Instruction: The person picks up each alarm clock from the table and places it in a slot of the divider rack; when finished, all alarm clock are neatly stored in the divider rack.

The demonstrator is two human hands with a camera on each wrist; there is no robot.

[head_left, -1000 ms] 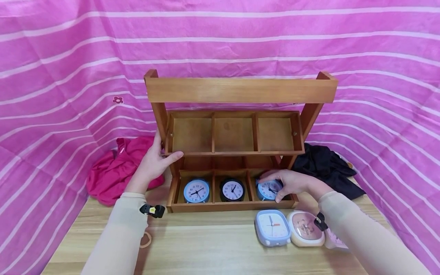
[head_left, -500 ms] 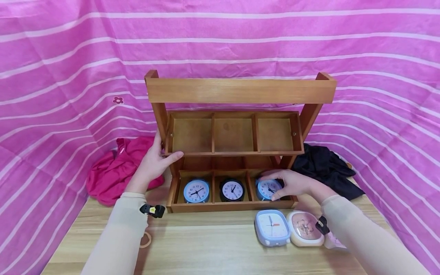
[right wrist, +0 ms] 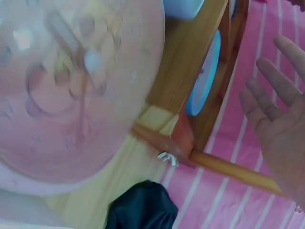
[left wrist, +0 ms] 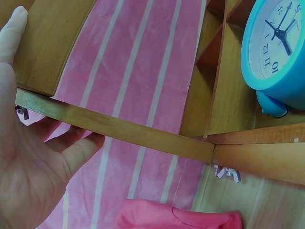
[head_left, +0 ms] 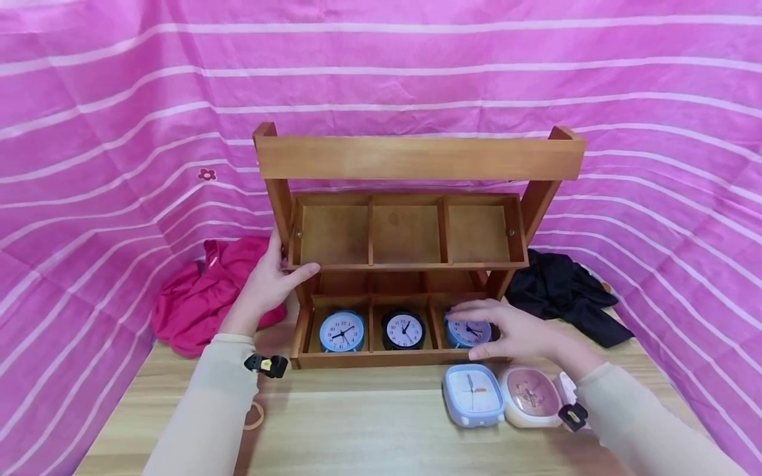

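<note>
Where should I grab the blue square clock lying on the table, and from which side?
Probably from above, thumb and fingers across the left and right edges of the blue square clock. It lies face up on the table. Its right edge sits close against the pink clock, so nudging it left first may help.

A red cloth [head_left: 196, 297] lies at the tabletop's [head_left: 357, 430] far left edge, a black cloth [head_left: 565, 294] at its far right.

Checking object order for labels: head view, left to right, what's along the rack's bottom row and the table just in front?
Bottom row: blue clock → black clock → blue clock under the right hand. In front: blue square clock → pink clock.
</note>
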